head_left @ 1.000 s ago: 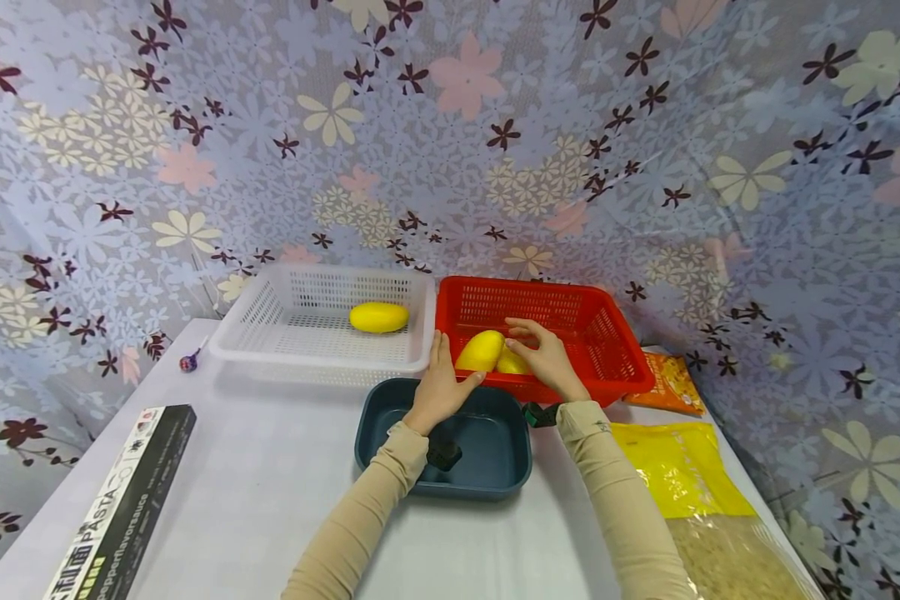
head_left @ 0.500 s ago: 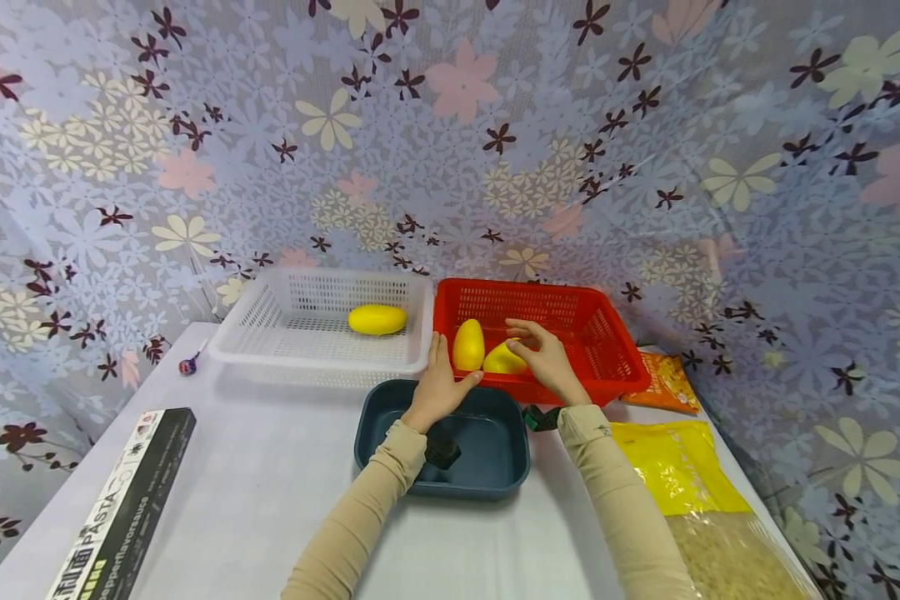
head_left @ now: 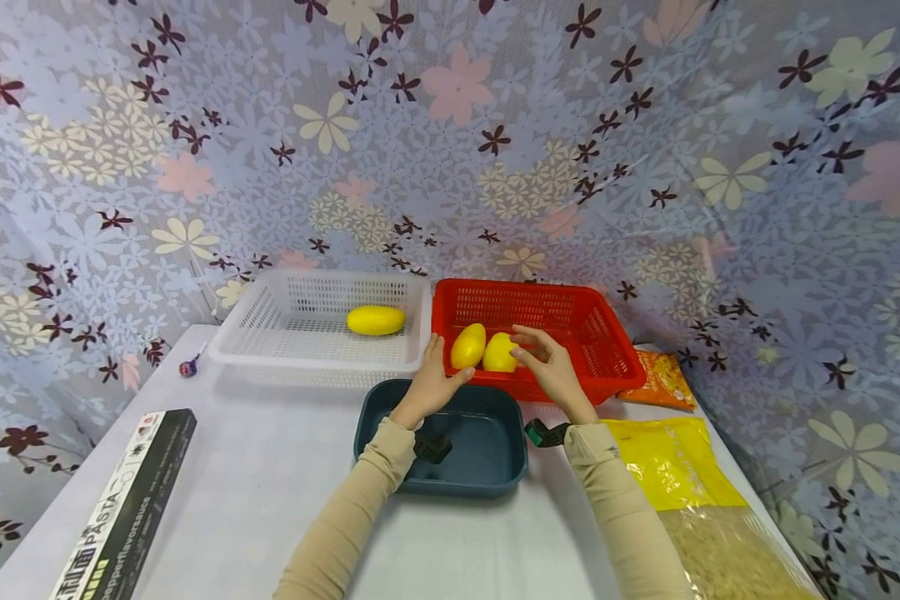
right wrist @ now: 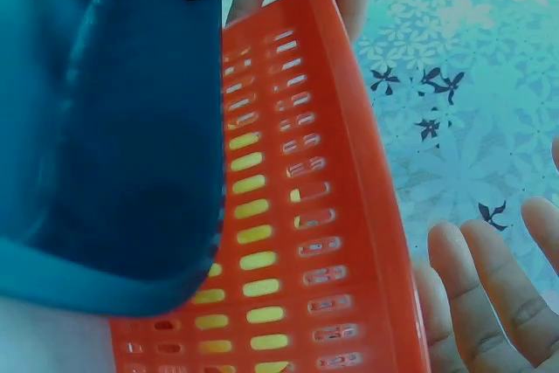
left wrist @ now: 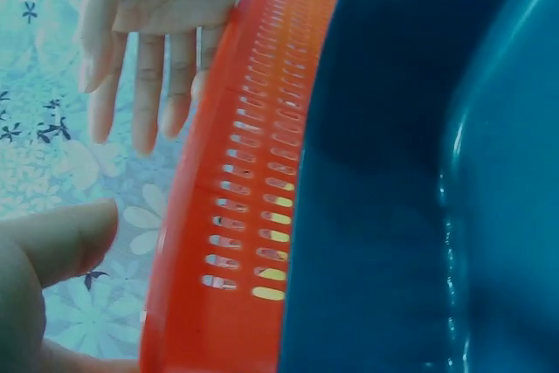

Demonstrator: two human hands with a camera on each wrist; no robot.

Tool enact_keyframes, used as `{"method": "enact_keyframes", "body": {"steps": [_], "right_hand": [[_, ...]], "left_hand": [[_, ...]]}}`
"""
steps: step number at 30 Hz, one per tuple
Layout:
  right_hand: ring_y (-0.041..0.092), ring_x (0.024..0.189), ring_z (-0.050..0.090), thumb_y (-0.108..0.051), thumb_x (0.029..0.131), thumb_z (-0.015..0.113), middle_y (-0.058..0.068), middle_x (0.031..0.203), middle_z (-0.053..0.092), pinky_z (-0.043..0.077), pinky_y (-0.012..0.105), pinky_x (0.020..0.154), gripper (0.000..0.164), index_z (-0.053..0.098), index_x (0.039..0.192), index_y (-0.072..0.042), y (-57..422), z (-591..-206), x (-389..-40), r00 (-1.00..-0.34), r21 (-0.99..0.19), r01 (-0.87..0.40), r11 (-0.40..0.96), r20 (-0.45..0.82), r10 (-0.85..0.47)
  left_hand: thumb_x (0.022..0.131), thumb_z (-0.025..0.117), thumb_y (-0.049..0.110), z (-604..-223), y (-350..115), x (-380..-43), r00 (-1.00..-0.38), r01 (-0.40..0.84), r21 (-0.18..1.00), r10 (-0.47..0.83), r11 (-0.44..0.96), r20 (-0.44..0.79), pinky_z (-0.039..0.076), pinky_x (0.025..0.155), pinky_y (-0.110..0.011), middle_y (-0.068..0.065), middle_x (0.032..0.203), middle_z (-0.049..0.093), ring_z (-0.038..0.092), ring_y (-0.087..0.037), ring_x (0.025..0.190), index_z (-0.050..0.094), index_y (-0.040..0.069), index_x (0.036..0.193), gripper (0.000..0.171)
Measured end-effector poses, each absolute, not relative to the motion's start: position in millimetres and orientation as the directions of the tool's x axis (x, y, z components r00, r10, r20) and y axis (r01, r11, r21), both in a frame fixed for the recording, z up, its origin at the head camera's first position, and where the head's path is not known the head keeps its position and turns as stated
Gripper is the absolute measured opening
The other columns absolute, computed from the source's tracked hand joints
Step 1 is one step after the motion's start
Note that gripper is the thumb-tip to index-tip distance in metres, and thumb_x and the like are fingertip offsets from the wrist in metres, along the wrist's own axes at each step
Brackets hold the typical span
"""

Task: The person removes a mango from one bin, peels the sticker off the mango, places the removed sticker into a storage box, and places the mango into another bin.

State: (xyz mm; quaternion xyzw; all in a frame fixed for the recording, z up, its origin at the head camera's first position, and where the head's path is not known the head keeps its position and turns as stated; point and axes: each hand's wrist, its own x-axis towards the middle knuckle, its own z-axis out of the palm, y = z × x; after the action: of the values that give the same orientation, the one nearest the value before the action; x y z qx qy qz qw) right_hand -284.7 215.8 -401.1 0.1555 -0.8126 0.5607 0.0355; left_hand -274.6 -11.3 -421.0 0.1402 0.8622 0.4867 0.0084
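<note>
Two yellow mangoes, a left one (head_left: 468,346) and a right one (head_left: 499,353), lie side by side near the front left of the red basket (head_left: 487,384). My right hand (head_left: 553,367) hangs over the basket's front rim, its loosely bent fingers beside the right mango; in the right wrist view its fingers (right wrist: 489,294) hold nothing. My left hand (head_left: 431,388) is at the basket's front left corner, thumb spread over the front rim and fingers along the left side. A third, similar yellow mango (head_left: 376,320) lies in the white basket (head_left: 315,362).
A dark blue tub (head_left: 480,487) stands below my hands, before the red basket. At left lie a pasta box (head_left: 131,500) and a lollipop (head_left: 189,367). At right are an orange packet (head_left: 663,379) and a yellow-topped bag (head_left: 678,467). A floral curtain (head_left: 420,167) hangs behind.
The left mango, earlier leaning against the other, now lies to its left. The right one has turned more upright. My left hand has shifted slightly left, my right hand slightly right.
</note>
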Motion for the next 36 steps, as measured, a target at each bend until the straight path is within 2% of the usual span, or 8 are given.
{"method": "enact_keyframes", "body": {"steps": [3,6,10,12,17,20,28,36], "right_hand": [[0.014,0.098,0.063,-0.015,0.097,0.058,0.024,0.136,0.053,0.046,0.059,0.098,0.046,0.048,0.141,-0.007,213.0,-400.5,-280.1,-0.948,-0.913,-0.287,0.290,0.227,-0.224],[0.021,0.103,0.064,-0.014,0.097,0.057,0.025,0.136,0.054,0.046,0.058,0.099,0.045,0.048,0.141,-0.006,208.9,-400.0,-274.6,-0.949,-0.917,-0.279,0.283,0.218,-0.230],[0.039,0.117,0.058,-0.018,0.098,0.057,0.021,0.137,0.054,0.050,0.046,0.099,0.044,0.049,0.140,-0.010,202.7,-402.2,-269.6,-0.950,-0.919,-0.269,0.287,0.206,-0.233],[0.043,0.116,0.057,-0.019,0.098,0.057,0.021,0.136,0.055,0.052,0.041,0.096,0.044,0.049,0.140,-0.010,199.7,-404.5,-269.1,-0.945,-0.915,-0.283,0.286,0.215,-0.246],[0.038,0.101,0.065,-0.019,0.098,0.058,0.026,0.131,0.058,0.055,0.031,0.081,0.044,0.050,0.139,-0.006,191.5,-407.9,-269.2,-0.931,-0.901,-0.319,0.293,0.240,-0.276],[0.033,0.094,0.068,-0.019,0.097,0.058,0.027,0.127,0.059,0.055,0.026,0.073,0.042,0.052,0.137,-0.006,184.9,-406.5,-267.2,-0.932,-0.909,-0.301,0.288,0.216,-0.291],[0.049,0.100,0.064,-0.015,0.098,0.056,0.027,0.131,0.057,0.058,0.031,0.075,0.047,0.045,0.141,-0.001,153.8,-404.8,-258.9,-0.889,-0.916,-0.290,0.276,0.151,-0.433],[0.044,0.111,0.062,-0.018,0.098,0.057,0.020,0.152,0.037,0.055,0.043,0.092,0.060,0.031,0.150,-0.006,120.0,-407.6,-257.1,-0.866,-0.914,-0.285,0.290,0.115,-0.487]], "left_hand": [[0.095,0.059,0.030,-418.0,-14.7,-269.9,-0.962,0.225,0.843,0.249,0.488,0.113,0.025,0.117,-0.055,-0.023,0.161,0.009,0.023,-0.041,0.146,0.015,-0.007,0.152,0.081],[0.095,0.060,0.027,-415.6,-17.9,-264.0,-0.961,0.230,0.841,0.251,0.490,0.117,0.029,0.115,-0.055,-0.024,0.160,0.015,0.028,-0.041,0.144,0.020,-0.006,0.151,0.076],[0.095,0.060,0.025,-412.1,-23.1,-254.8,-0.957,0.238,0.834,0.268,0.497,0.113,0.038,0.110,-0.052,-0.023,0.159,0.019,0.043,-0.041,0.135,0.025,-0.005,0.150,0.072],[0.096,0.059,0.026,-409.9,-26.2,-250.4,-0.955,0.236,0.833,0.276,0.501,0.105,0.043,0.106,-0.050,-0.022,0.158,0.024,0.049,-0.039,0.128,0.027,-0.003,0.150,0.069],[0.097,0.058,0.027,-403.0,-37.4,-241.0,-0.954,0.249,0.827,0.274,0.503,0.121,0.050,0.098,-0.049,-0.022,0.143,0.047,0.057,-0.037,0.119,0.039,0.002,0.146,0.058],[0.098,0.057,0.025,-398.7,-46.1,-238.3,-0.958,0.254,0.826,0.245,0.503,0.146,0.051,0.096,-0.050,-0.020,0.138,0.054,0.059,-0.036,0.118,0.047,0.005,0.142,0.049],[0.095,0.059,0.021,-388.2,-71.3,-240.8,-0.968,0.249,0.832,0.111,0.496,0.223,0.055,0.088,-0.046,-0.017,0.135,0.059,0.064,-0.034,0.110,0.057,0.005,0.133,0.041],[0.096,0.058,0.019,-383.5,-90.6,-242.0,-0.970,0.226,0.837,0.036,0.498,0.241,0.054,0.090,-0.048,-0.017,0.132,0.061,0.063,-0.035,0.111,0.058,0.002,0.131,0.039]]}}
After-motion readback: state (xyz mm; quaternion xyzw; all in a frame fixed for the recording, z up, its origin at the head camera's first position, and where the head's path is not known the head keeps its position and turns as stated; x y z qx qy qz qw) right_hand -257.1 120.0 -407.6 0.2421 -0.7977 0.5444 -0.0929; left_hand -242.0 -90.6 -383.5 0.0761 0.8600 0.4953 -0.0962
